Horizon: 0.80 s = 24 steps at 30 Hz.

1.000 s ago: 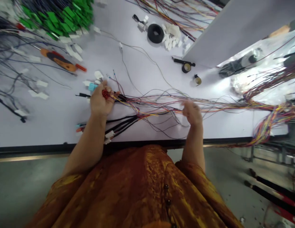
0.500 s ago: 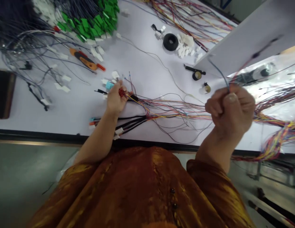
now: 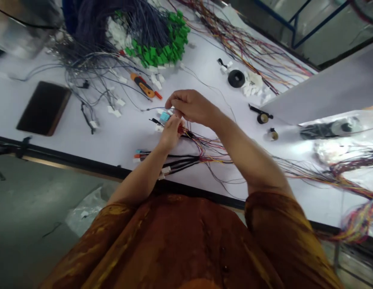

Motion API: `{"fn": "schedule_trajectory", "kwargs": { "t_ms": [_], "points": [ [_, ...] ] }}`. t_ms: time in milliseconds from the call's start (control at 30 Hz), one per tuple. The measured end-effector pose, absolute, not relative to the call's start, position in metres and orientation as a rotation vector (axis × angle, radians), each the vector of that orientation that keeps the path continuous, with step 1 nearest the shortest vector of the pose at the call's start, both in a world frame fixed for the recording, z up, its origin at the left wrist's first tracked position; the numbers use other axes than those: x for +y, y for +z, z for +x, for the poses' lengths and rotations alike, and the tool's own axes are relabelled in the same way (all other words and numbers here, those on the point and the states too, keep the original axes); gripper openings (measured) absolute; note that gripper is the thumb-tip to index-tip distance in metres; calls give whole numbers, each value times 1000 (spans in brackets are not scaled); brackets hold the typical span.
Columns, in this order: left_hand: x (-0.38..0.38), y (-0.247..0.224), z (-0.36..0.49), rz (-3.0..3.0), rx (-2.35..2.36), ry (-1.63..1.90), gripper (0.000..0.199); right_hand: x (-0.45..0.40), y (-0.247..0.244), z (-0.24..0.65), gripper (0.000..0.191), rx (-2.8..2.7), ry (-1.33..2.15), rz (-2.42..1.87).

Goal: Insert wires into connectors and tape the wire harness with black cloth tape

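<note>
My left hand (image 3: 170,134) is closed around a red connector (image 3: 181,129), from which several thin coloured wires run to the right. Just above it, my right hand (image 3: 192,106) is closed in a pinch, its fingertips close to the left hand's. A thin blue wire (image 3: 158,108) sticks out leftward from the right fingertips, ending in a small dark tip. Beside the left hand lie a light-blue connector (image 3: 165,116) and white connectors (image 3: 159,128). Below the hands, black-sleeved branches (image 3: 183,162) of the wire bundle rest on the table.
An orange-and-black tool (image 3: 143,86) lies beyond my hands, near green connectors (image 3: 165,54) on dark wires. A dark flat device (image 3: 44,107) lies at left. A black tape roll (image 3: 236,78) and smaller rolls (image 3: 262,118) lie right. A white panel (image 3: 319,86) rises at right.
My right hand has moved from the far right to beside my left hand, bringing the blue wire along. My left hand keeps the red connector. The view has shifted, so the table appears tilted.
</note>
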<state>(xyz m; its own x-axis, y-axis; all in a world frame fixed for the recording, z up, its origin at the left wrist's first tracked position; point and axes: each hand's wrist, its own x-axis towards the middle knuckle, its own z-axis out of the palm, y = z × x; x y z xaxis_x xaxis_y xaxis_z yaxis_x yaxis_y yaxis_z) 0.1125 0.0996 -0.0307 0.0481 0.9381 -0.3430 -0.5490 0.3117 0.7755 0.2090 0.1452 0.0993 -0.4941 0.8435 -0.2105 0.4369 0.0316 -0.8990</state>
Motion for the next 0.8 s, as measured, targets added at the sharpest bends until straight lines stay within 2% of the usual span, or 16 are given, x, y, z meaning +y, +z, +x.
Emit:
{"fn": "schedule_trajectory", "kwargs": {
  "t_ms": [100,200,267,333,467,800],
  "points": [
    [97,-26,106,601,876,1285,18,146,65,220,24,-1813,1234,-1357],
    [97,-23,99,681,849,1377,38,136,44,244,25,-1753,965,-1459],
    [97,-23,96,717,856,1431,36,126,38,257,26,-1770,883,-1506],
    [97,-23,96,750,872,1448,30,116,36,261,27,-1803,896,-1520],
    [95,-22,100,787,922,1389,31,110,33,250,22,-1854,1028,-1424],
    [94,-7,98,402,863,1239,19,69,44,236,7,-1796,881,-1416]
  ]
}}
